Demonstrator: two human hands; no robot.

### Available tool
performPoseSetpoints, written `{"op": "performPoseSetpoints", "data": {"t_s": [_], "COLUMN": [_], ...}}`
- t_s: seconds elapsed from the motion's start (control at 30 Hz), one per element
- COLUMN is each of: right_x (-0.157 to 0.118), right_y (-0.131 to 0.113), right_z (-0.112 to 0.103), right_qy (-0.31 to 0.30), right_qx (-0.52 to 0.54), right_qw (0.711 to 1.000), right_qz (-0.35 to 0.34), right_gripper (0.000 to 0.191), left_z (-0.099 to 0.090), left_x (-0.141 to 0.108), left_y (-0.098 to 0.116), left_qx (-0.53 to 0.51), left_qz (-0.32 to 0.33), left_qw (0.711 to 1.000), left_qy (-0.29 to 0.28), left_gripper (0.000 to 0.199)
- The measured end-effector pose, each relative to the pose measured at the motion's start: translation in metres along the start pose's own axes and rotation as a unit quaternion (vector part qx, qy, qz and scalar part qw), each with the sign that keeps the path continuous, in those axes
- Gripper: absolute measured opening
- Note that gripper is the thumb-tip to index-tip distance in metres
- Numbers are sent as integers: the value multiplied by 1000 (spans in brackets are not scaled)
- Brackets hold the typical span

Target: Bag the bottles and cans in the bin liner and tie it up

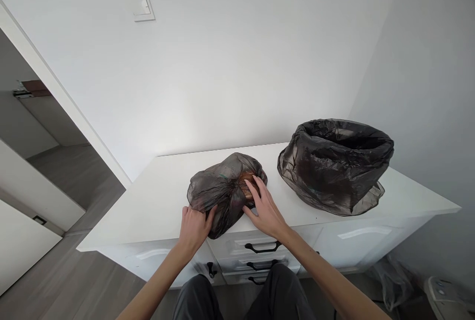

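Observation:
A filled black plastic bag (226, 186), thin and see-through, lies on the white cabinet top in front of me, gathered near its middle. My left hand (195, 226) grips its near left side, thumb over the plastic and fingers tucked under the edge, partly hidden. On the right end of the bag, a brown thing (245, 185) shows; I cannot make out its kind. My right hand (264, 208) rests against that end, fingers stretched over the brown part and thumb set apart.
A second black plastic bag (334, 171) stands with its mouth open at the right of the white cabinet top (148, 211). Black drawer handles (262, 247) are on the cabinet front. A clear plastic bag (393, 280) lies at the lower right. A doorway opens at left.

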State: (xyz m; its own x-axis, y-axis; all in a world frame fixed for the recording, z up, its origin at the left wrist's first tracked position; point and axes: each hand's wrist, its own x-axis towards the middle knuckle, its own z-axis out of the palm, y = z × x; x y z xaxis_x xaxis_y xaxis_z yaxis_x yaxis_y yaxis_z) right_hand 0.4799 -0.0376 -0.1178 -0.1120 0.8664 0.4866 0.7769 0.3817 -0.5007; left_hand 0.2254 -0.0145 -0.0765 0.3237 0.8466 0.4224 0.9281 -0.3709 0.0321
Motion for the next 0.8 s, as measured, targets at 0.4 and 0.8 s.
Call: {"op": "performPoseSetpoints", "data": {"t_s": [0.4, 0.8], "right_x": [0, 0], "right_y": [-2, -2], "right_z": [0, 6], "right_qy": [15, 33], "right_qx": [-2, 8], "right_qw": [1000, 999], "right_qz": [-3, 13], "right_gripper": [74, 71], "left_z": [-85, -174], "left_x": [-12, 61], "left_y": [-44, -140], "left_qx": [-146, -101], "left_qz": [-104, -274], "left_qw": [984, 943], "left_qy": [-7, 162], "left_gripper": [49, 42]}}
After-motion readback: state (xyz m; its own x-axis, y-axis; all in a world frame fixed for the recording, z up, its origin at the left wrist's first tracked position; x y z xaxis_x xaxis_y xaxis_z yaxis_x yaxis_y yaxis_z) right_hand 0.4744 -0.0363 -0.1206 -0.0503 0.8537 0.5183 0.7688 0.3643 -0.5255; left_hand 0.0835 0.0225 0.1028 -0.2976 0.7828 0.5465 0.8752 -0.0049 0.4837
